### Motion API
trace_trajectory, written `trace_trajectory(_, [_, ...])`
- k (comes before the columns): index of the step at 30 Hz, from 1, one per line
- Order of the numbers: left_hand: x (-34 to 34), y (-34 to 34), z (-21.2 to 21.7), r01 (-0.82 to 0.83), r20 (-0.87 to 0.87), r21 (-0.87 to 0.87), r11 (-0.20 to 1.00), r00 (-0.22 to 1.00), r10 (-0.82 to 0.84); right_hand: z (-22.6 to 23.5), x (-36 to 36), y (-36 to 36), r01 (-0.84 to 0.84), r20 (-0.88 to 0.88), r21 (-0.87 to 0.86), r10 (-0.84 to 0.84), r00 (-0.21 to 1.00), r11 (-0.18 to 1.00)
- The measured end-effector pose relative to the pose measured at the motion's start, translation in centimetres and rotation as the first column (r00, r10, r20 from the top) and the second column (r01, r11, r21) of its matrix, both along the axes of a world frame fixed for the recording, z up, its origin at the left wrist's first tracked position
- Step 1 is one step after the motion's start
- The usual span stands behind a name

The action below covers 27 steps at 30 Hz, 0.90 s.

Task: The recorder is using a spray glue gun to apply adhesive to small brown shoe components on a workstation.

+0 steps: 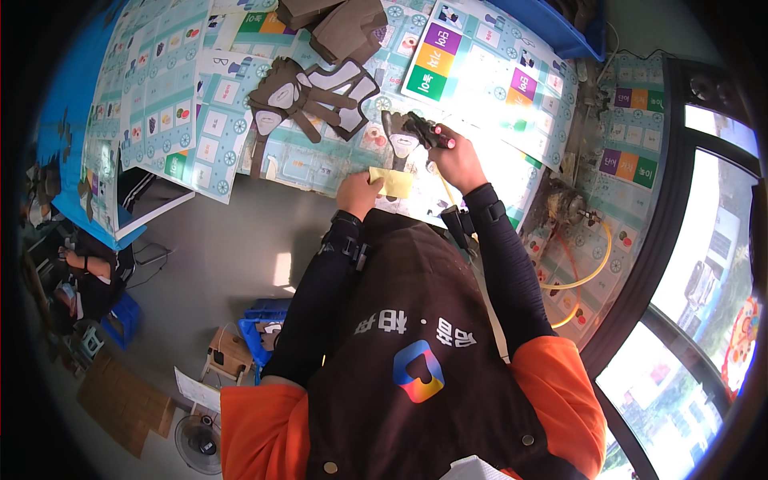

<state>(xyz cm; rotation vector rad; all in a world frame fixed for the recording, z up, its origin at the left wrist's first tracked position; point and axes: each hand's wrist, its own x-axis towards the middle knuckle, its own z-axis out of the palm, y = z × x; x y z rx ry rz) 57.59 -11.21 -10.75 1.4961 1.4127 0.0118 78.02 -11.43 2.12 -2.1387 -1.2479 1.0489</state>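
At the near edge of the worktable, my left hand [358, 194] pinches a corner of a small flat yellow sheet [392, 183]; whether it is paper or cloth I cannot tell. My right hand [459, 164] is wrapped round a black spray gun [428, 132], a yellowish hose hanging below it. Under the gun's front end lies a brown cut piece with a whitish patch [402, 144], partly hidden by the tool. Several similar brown pieces with pale patches [308, 100] lie overlapping farther left on the table.
Stacked brown pieces [348, 30] sit at the back, near a blue bin [552, 24]. Printed sheets [172, 96] cover the worktable. A dirty metal device [565, 205] with yellow hoses stands at right, beside windows. At far left another person [96, 264] sits; a fan [196, 444] stands lower left.
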Motion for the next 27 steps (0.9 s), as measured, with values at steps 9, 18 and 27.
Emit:
trace_trajectory(9, [0.1,0.0,0.1,-0.02,-0.043,-0.042,0.999,0.999,0.018,1.1,0.6,-0.3,-0.152,-0.002,-0.071,0.152,0.988,0.986])
trace_trajectory(18, [0.0,-0.1,-0.8,0.027,-0.026,0.034,0.999,0.999,-0.026,1.4,0.8,-0.5,-0.136,0.032,-0.054,0.137,0.99,0.989])
trace_trajectory(27, [0.0,-0.2,-0.2,0.005,-0.005,0.002,1.0,1.0,-0.005,1.0,0.5,-1.3,-0.105,0.068,0.027,0.103,0.992,0.994])
